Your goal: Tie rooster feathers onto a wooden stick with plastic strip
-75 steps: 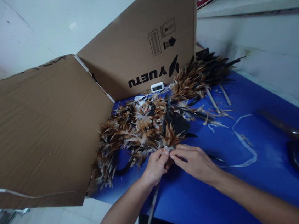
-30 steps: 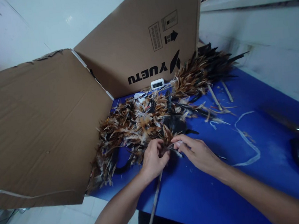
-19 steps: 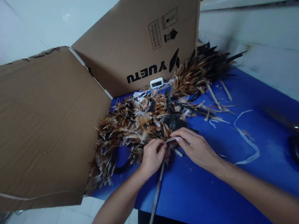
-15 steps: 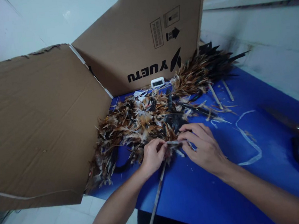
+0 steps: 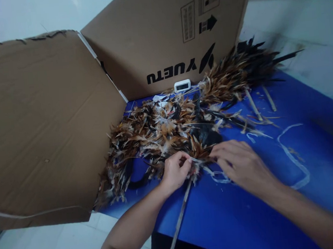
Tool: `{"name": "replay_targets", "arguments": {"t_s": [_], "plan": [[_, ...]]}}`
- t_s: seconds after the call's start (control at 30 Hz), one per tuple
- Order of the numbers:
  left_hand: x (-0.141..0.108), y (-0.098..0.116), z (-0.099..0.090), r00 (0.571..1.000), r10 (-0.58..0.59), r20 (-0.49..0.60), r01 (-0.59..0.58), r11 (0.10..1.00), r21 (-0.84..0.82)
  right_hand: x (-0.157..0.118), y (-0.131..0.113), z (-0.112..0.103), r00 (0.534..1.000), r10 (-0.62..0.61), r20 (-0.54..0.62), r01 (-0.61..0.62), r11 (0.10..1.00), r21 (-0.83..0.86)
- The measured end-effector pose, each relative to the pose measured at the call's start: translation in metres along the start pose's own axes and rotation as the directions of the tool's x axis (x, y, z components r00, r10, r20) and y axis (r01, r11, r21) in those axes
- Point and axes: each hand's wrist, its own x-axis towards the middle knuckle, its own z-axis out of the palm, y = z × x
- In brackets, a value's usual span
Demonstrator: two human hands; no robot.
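Observation:
A thin stick [image 5: 179,220] slants up from the table's front edge, with brown and black feathers [image 5: 197,147] bunched at its upper end. My left hand [image 5: 175,171] pinches a whitish plastic strip [image 5: 196,161] at the base of this bunch. Just right of the feathers, my right hand [image 5: 242,162] has its thumb and fingers drawn together; what lies between them is hidden and slightly blurred. A loose loop of the strip lies on the table below the right fingers.
A large feather pile [image 5: 155,131] covers the blue table [image 5: 224,221] before a cardboard screen [image 5: 145,39]. A small white digital device [image 5: 182,85] stands behind. Another feathered bundle [image 5: 235,73], short sticks [image 5: 253,105] and a loose plastic strip [image 5: 300,166] lie right.
My right hand has shifted slightly, and the strip stretched between both hands now hangs in a loose loop under it. The view has turned; the scissors at right have mostly left the picture.

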Motion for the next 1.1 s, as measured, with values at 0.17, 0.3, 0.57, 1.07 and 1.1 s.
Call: {"name": "replay_targets", "arguments": {"t_s": [0.17,0.3,0.57,1.07,1.1], "plan": [[0.001,-0.004,0.001,1.000,-0.009,0.007,0.009,1.000,-0.015,0.006,0.001,-0.015,0.955,0.043,-0.294,-0.084,0.988,-0.128],[0.001,-0.004,0.001,1.000,-0.017,0.005,0.017,1.000,-0.017,-0.001,-0.038,-0.020,0.933,-0.236,-0.273,0.281,0.950,0.139],[0.000,-0.003,0.001,1.000,-0.013,0.000,0.013,0.999,-0.052,-0.013,-0.032,0.021,0.869,0.430,0.244,-0.457,0.887,0.063],[0.002,0.003,0.005,0.983,-0.166,0.079,0.182,0.812,-0.554,-0.006,-0.034,0.019,0.860,0.426,0.280,-0.496,0.826,0.269],[0.002,0.003,0.005,0.981,-0.168,0.096,0.192,0.785,-0.589,-0.006,-0.033,0.019,0.861,0.424,0.281,-0.494,0.829,0.261]]}}
